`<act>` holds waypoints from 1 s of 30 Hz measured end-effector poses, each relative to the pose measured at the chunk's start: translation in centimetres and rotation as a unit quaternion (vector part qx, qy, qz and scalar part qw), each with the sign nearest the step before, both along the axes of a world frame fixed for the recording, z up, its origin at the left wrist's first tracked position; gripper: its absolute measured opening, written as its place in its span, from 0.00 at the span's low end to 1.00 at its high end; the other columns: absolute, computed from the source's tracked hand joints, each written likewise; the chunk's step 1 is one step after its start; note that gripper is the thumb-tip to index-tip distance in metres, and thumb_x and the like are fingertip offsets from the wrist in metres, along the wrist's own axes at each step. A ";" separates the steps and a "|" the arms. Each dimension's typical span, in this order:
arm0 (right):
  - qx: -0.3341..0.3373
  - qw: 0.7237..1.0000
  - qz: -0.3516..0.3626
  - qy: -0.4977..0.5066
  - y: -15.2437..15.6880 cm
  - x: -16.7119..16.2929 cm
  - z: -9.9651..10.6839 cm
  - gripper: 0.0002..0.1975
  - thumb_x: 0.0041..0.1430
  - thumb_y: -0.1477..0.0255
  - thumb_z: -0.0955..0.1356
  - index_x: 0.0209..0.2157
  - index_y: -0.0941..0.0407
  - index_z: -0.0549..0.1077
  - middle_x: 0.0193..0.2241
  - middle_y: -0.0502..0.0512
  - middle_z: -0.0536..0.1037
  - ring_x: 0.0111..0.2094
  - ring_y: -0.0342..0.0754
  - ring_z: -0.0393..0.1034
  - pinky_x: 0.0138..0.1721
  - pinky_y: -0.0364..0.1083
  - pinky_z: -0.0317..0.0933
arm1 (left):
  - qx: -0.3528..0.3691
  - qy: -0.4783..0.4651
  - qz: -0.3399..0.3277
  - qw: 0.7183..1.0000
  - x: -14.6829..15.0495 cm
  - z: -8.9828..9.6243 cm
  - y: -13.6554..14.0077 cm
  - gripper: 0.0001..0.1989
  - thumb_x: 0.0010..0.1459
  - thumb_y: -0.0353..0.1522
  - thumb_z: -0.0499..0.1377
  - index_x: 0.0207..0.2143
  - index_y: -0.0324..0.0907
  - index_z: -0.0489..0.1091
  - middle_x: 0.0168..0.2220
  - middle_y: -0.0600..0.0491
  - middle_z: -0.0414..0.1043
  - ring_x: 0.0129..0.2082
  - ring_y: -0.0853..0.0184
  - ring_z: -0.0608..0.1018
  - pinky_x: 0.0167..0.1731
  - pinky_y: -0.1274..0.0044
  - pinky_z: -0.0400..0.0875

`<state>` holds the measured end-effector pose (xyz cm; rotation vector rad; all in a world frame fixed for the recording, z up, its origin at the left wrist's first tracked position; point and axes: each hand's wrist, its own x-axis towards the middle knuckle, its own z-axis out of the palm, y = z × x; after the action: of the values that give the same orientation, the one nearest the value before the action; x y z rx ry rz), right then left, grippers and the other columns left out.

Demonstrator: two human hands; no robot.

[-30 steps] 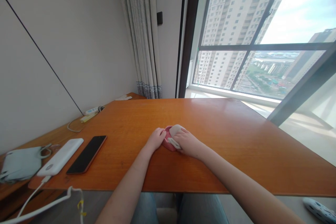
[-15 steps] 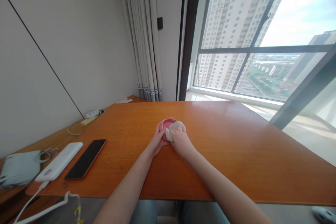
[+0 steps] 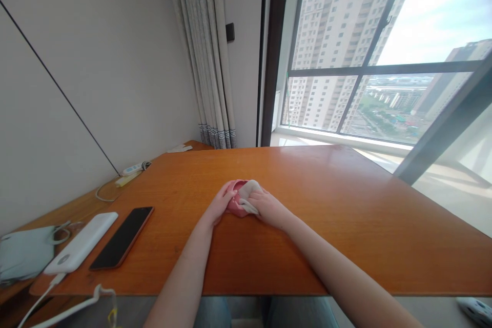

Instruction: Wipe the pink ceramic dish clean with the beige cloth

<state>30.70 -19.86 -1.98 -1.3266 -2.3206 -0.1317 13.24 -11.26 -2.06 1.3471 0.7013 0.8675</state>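
Note:
A small pink bowl (image 3: pixel 235 208) is near the middle of the wooden table, its inside facing up toward me. My left hand (image 3: pixel 221 203) grips the bowl's left side, with the thumb over the rim. In my right hand (image 3: pixel 266 207) is a bunched white cloth (image 3: pixel 249 189), pressed against the inside and right side of the bowl. The cloth and my right fingers cover much of the bowl's interior.
On the table's left side lie a black-screened phone (image 3: pixel 123 238) and a white power bank (image 3: pixel 82 243) with a cable plugged in. A pale pouch (image 3: pixel 26 253) sits beyond them. A power strip (image 3: pixel 132 169) lies by the wall.
The bowl and both hands have shifted slightly left and toward me. My left hand has moved higher on the bowl's side, and the cloth has moved along the bowl.

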 end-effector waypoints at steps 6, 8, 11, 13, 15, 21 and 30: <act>-0.007 0.999 -0.026 -0.022 0.0 -0.6 -0.5 0.10 0.59 0.66 0.64 0.38 0.57 0.71 0.32 0.56 0.74 0.36 0.49 0.63 0.41 0.48 0.60 | -0.099 0.022 -0.020 0.995 0.0 0.7 -1.1 0.26 0.54 0.46 0.57 0.53 0.50 0.64 0.53 0.50 0.67 0.47 0.59 0.73 0.37 0.72 0.72; 0.014 0.998 -0.057 -0.008 0.0 -0.5 -0.3 0.10 0.62 0.68 0.62 0.39 0.57 0.72 0.31 0.56 0.73 0.35 0.49 0.62 0.40 0.48 0.60 | -0.110 -0.035 -0.030 0.993 0.7 0.8 -1.8 0.28 0.54 0.47 0.57 0.55 0.51 0.61 0.55 0.49 0.65 0.47 0.60 0.73 0.37 0.72 0.72; 0.041 0.992 -0.118 0.032 -0.4 -0.5 0.2 0.10 0.62 0.68 0.62 0.39 0.57 0.72 0.31 0.56 0.73 0.35 0.49 0.62 0.38 0.46 0.59 | -0.107 -0.137 -0.063 0.983 2.0 0.6 -3.0 0.32 0.51 0.42 0.62 0.58 0.53 0.57 0.58 0.49 0.62 0.51 0.60 0.71 0.44 0.70 0.70; 0.047 0.986 -0.152 0.056 -0.8 -0.9 0.4 0.10 0.62 0.66 0.62 0.37 0.57 0.71 0.30 0.56 0.72 0.34 0.49 0.62 0.37 0.45 0.58 | -0.104 -0.167 -0.066 0.978 2.7 0.2 -3.6 0.37 0.49 0.38 0.65 0.60 0.51 0.54 0.57 0.47 0.63 0.53 0.58 0.70 0.49 0.68 0.68; 0.050 0.981 -0.172 0.068 -1.0 -1.4 0.6 0.11 0.62 0.65 0.62 0.34 0.57 0.71 0.29 0.55 0.72 0.34 0.49 0.62 0.36 0.45 0.58 | -0.099 -0.171 -0.046 0.979 3.2 -0.5 -3.8 0.40 0.47 0.37 0.66 0.61 0.48 0.53 0.57 0.45 0.64 0.55 0.56 0.68 0.52 0.66 0.65; 0.012 0.990 -0.138 0.036 -1.0 -1.5 1.2 0.10 0.62 0.66 0.62 0.33 0.57 0.70 0.31 0.55 0.72 0.35 0.49 0.63 0.37 0.45 0.57 | -0.035 -0.136 0.055 0.989 3.2 -1.1 -3.2 0.36 0.48 0.37 0.65 0.58 0.43 0.57 0.57 0.45 0.63 0.56 0.57 0.66 0.54 0.69 0.63; -0.007 0.997 -0.038 0.068 -1.8 0.0 2.7 0.13 0.57 0.59 0.66 0.32 0.55 0.72 0.32 0.54 0.72 0.36 0.49 0.63 0.43 0.48 0.58 | -0.203 -0.026 -0.162 0.965 0.0 0.5 -1.3 0.24 0.56 0.43 0.55 0.51 0.37 0.68 0.42 0.42 0.74 0.33 0.63 0.77 0.33 0.72 0.74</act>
<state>30.73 -21.70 0.76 -1.3860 -2.1631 -0.0475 13.21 -12.53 -1.58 1.0261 0.5591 0.4631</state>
